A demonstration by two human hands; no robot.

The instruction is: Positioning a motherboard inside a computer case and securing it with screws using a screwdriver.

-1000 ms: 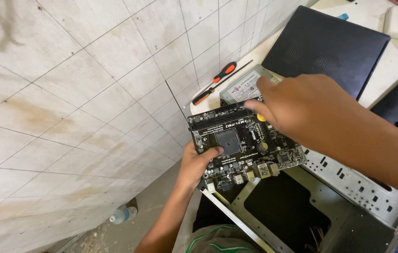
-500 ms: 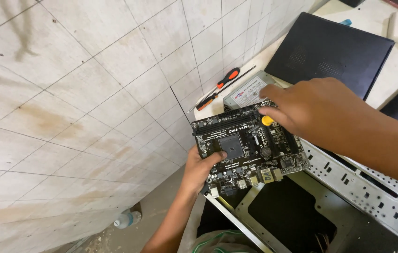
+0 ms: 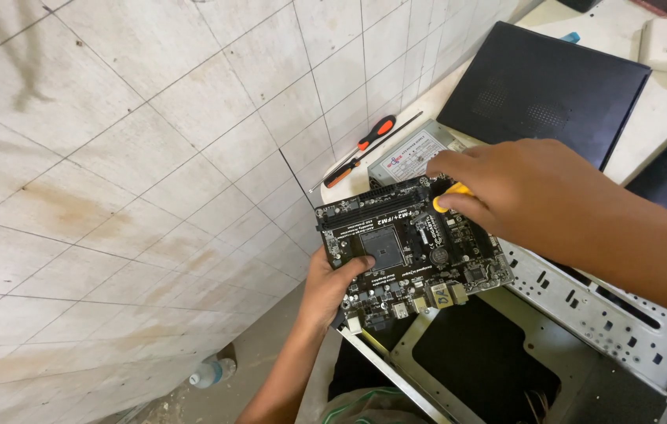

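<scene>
A black computer motherboard [image 3: 396, 251] is held over an open grey metal computer case [image 3: 584, 314]. My left hand [image 3: 332, 284] grips the board's near left edge, thumb on top beside the square processor socket. My right hand [image 3: 518, 196] rests on the board's far right corner, fingers pinched around a small yellow part [image 3: 449, 195]. Whether that part belongs to the board or is loose, I cannot tell.
A grey power supply box [image 3: 412, 155] lies just behind the board. An orange-and-black screwdriver [image 3: 365, 148] rests against the white tiled wall [image 3: 153, 157]. A black case side panel [image 3: 549, 86] lies on the white table. A plastic bottle [image 3: 211, 371] stands on the floor below.
The board and both hands have kept nearly the same hold. My right hand's fingers have shifted slightly on the far right corner, with the yellow part now showing between them.
</scene>
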